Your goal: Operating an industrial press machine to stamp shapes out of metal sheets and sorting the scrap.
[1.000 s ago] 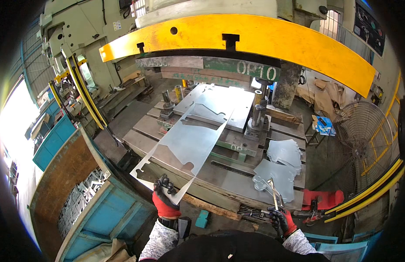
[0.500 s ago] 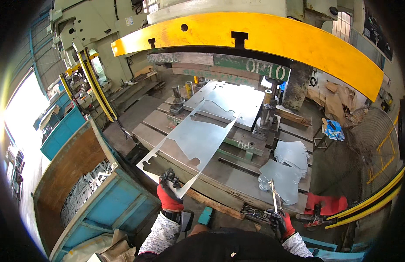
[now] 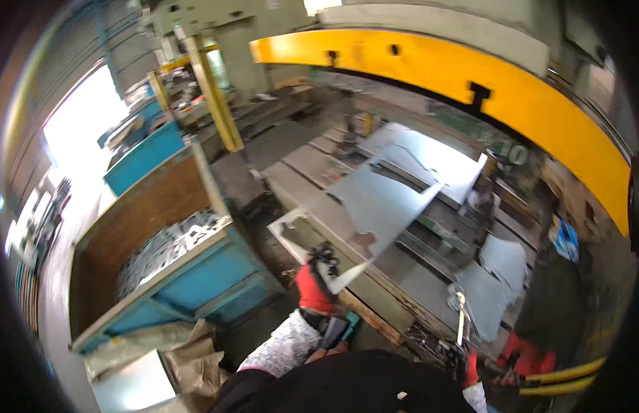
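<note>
We are in a metal-pressing workshop: past our left fingers (image 3: 324,259) we see a heavy yellow press beam (image 3: 429,65) above a slotted steel bed (image 3: 302,182); left of them, a blue bin (image 3: 195,282) of metal offcuts (image 3: 169,249); beyond our right fingers (image 3: 458,358), flat cut sheet pieces (image 3: 489,296).

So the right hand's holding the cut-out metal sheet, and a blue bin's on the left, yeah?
Not quite: the head view shows the left hand holding the metal sheet; the right hand has a slim tool. A blue bin is on the left.

Metal sheet (image 3: 382,205) and slim tool (image 3: 462,321) in gloved hands (image 3: 319,277)
</note>
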Available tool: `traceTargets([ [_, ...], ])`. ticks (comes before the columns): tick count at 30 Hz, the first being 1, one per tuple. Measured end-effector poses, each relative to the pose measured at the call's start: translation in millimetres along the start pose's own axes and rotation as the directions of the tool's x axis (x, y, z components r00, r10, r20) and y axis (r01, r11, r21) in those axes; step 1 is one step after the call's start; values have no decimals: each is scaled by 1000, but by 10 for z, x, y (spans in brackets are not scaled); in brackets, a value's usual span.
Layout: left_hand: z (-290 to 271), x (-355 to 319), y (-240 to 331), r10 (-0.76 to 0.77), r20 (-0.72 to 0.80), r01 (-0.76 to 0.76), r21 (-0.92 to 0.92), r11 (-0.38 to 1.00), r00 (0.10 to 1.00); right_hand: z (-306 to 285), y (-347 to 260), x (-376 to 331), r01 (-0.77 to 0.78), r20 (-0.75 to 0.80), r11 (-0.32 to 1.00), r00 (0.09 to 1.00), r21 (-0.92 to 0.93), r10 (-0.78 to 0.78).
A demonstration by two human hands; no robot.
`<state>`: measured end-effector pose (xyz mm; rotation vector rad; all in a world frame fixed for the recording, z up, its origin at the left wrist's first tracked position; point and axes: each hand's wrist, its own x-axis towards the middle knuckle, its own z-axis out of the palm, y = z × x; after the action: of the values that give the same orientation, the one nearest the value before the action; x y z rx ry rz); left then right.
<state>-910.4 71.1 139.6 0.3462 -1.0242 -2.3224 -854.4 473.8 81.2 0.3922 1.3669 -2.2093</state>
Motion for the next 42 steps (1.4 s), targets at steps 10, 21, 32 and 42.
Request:
traceTargets([
  [10, 142, 17, 3, -81, 6, 81, -97, 992, 997, -154, 75, 60, -173, 9, 947, 984, 269, 178],
  [21, 102, -20, -19, -91, -30, 87, -114, 990, 995, -321, 41, -46, -132, 221, 885, 975, 446, 33],
  [32, 46, -5, -35, -171, -59, 160, -155, 975, 984, 49, -77, -89, -198, 208, 883, 971, 425, 118],
  [42, 35, 0, -62, -139, -38, 133, -131, 982, 990, 308, -95, -81, -214, 150, 934, 973, 285, 177],
])
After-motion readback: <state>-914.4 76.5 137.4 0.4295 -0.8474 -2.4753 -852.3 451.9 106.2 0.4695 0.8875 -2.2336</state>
